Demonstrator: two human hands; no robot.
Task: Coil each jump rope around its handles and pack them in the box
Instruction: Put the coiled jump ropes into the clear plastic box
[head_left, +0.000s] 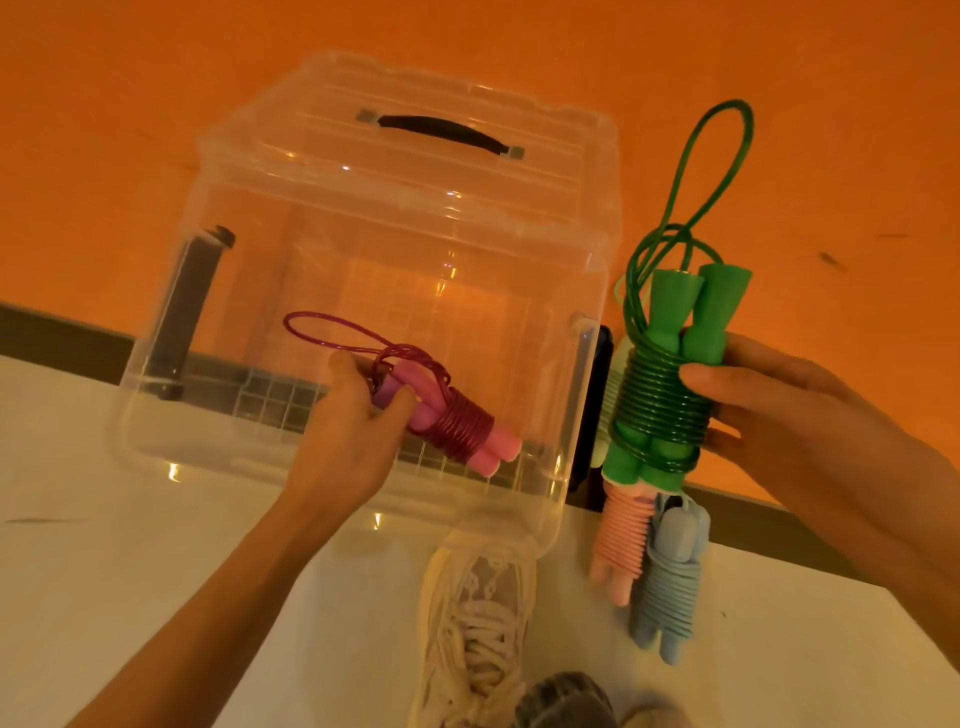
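Head camera looks steeply down, close above box (358, 322).

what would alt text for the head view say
A person's left hand lowers a coiled pink jump rope into a clear plastic box while the right hand holds a coiled green jump rope beside it. Peach and blue coiled ropes lie on the floor.

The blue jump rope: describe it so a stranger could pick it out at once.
Start at the clear plastic box and look off its near right corner, where two coiled ropes lie on the pale floor. The blue jump rope is the right one, touching the peach jump rope; no hand holds it.
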